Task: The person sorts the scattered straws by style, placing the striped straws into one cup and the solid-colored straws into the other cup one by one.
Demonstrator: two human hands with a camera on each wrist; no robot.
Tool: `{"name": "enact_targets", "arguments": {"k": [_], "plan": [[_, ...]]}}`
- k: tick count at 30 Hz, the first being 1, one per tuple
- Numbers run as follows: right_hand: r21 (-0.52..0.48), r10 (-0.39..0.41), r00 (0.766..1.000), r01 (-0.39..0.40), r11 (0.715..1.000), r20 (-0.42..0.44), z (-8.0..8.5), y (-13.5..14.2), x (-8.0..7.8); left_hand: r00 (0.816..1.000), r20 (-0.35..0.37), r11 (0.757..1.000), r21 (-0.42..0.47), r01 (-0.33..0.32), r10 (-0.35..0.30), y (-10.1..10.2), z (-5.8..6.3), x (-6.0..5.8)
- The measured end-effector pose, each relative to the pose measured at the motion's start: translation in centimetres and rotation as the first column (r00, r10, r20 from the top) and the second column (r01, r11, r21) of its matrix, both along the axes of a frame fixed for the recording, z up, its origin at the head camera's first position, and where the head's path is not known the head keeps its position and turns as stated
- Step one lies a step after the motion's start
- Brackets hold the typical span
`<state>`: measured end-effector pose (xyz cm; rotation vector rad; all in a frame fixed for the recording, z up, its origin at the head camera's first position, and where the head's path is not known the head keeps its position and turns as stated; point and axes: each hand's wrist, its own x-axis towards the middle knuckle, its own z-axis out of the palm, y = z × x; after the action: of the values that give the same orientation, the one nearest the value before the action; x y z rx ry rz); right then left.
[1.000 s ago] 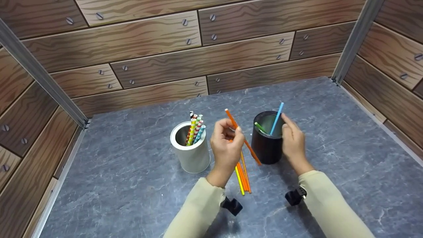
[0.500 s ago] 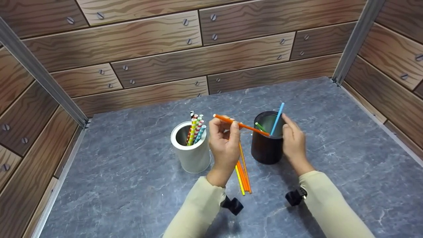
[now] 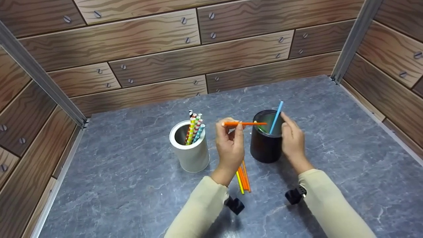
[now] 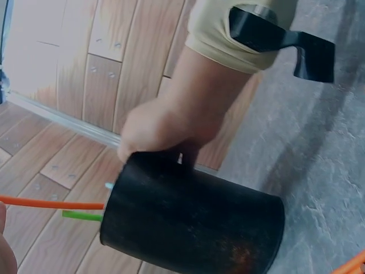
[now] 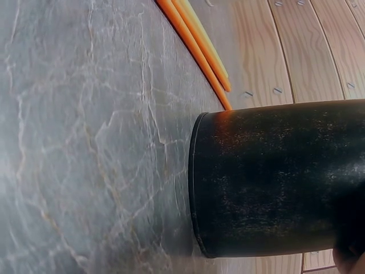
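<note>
My left hand (image 3: 231, 148) pinches an orange straw (image 3: 249, 124) between thumb and fingers. The straw lies nearly level, its far end over the mouth of the black cup (image 3: 266, 148). In the left wrist view its tip overlaps the cup's rim. My right hand (image 3: 293, 143) grips the upright cup at its right side near the rim. Inside that cup lean a blue straw (image 3: 276, 117) and a green straw (image 4: 82, 216). On the table below my left hand lie several orange straws (image 3: 243, 180) and a yellow straw (image 3: 240, 183), partly hidden by the hand.
To the left stands a white cup (image 3: 195, 158) with several patterned straws (image 3: 192, 129) in it. The grey marbled table (image 3: 125, 185) is bounded by wood-print walls (image 3: 155, 62) at the back and both sides.
The held orange straw has swung from steeply slanted to nearly level, its far end rising to the black cup's mouth. My right hand and the cup have stayed in place.
</note>
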<state>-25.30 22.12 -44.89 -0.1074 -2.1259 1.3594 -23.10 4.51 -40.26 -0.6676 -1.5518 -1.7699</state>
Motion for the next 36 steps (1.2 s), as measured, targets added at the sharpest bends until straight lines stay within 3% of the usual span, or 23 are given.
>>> {"name": "enact_targets", "arguments": {"k": [4,15,24,36], "plan": [[0.005,0.003,1.0,-0.004,1.0,0.011,0.1,0.0,0.0,0.999,0.04,0.997,-0.063,-0.034,0.036,0.0,-0.4,-0.3],[0.012,0.009,1.0,-0.009,1.0,0.007,0.2,0.1,0.0,0.986,0.167,0.995,-0.096,0.039,-0.022,0.3,-0.3,-0.7],[0.012,0.016,1.0,-0.016,1.0,-0.02,0.2,0.1,-0.2,0.981,0.193,0.994,-0.106,0.029,-0.008,0.2,-0.7,-0.6],[0.013,0.017,1.0,-0.017,1.0,0.012,0.4,0.1,-0.1,0.968,0.25,0.996,-0.088,0.029,-0.006,-0.3,-1.4,-0.4]]}}
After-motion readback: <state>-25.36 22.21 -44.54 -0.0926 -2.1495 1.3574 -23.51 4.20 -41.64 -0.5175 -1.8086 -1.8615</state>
